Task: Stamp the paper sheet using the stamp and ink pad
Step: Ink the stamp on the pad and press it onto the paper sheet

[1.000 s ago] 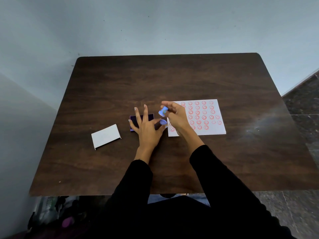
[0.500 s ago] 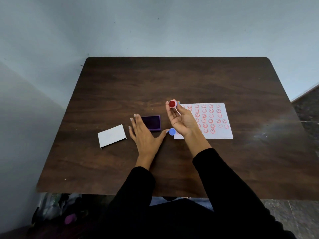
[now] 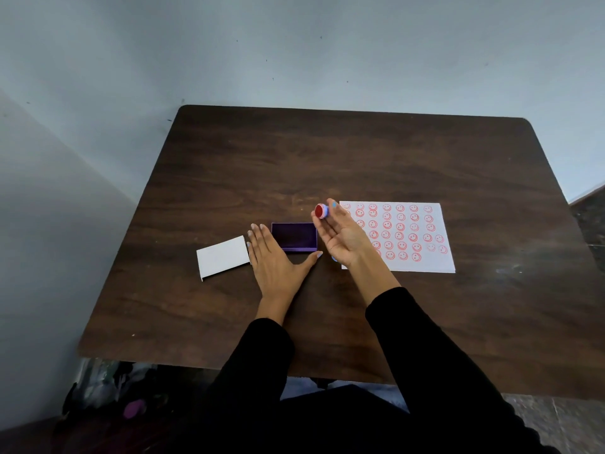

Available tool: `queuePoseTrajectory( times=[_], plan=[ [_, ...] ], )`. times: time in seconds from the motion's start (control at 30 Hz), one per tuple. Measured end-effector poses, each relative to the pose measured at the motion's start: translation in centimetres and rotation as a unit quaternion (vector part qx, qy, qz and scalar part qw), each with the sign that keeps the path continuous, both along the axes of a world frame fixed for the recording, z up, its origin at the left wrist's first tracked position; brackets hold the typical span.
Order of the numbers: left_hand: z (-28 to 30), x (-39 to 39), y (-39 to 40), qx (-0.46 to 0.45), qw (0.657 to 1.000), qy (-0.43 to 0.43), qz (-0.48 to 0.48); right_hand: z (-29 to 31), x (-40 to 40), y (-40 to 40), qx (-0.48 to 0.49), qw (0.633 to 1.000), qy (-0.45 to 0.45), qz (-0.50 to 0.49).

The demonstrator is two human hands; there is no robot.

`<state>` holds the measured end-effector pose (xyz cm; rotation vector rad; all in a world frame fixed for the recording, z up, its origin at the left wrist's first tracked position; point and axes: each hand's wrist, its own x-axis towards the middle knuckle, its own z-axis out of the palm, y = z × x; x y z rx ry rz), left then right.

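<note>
The small, light, rigid stamp sits pinched in the right grip, red face outward, best held by its sides; the left grip lies flat, empty.

One cam only on my feed: head-mounted, looking fwd and steeply down over the worktop from its near edge. Wide-angle, so the worktop's edges bow a bit. Whole top fits in frame, far corners incl., w/ grey wall beyond the far edge and floor past the right edge. Both sleeves enter from the bottom, close to the lens. No 2nd view, so no overlap.
</note>
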<state>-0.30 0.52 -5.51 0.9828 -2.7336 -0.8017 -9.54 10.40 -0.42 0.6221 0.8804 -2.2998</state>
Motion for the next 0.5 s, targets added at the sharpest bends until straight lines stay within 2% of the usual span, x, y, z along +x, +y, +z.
queuePoseTrajectory(
  times=[0.1,0.17,0.23,0.33,0.5],
  plan=[
    [-0.1,-0.1,0.0,-0.015,1.000,-0.015,-0.001,-0.4,0.0,-1.0,0.140,0.985,0.093,0.045],
    [-0.2,-0.1,0.0,-0.016,1.000,-0.012,0.002,-0.8,0.2,-1.8,0.237,0.955,0.164,0.074],
    [-0.2,0.0,-0.1,-0.014,1.000,-0.007,0.005,-1.2,0.7,-2.4,0.343,0.901,0.245,0.106],
    [-0.4,0.0,-0.3,-0.005,1.000,-0.008,-0.002,-1.8,1.8,-3.0,0.477,0.781,0.379,0.138],
    [-0.4,0.1,-0.3,-0.001,1.000,0.000,-0.001,-2.4,3.4,-4.0,0.558,0.650,0.486,0.174]
  ],
)
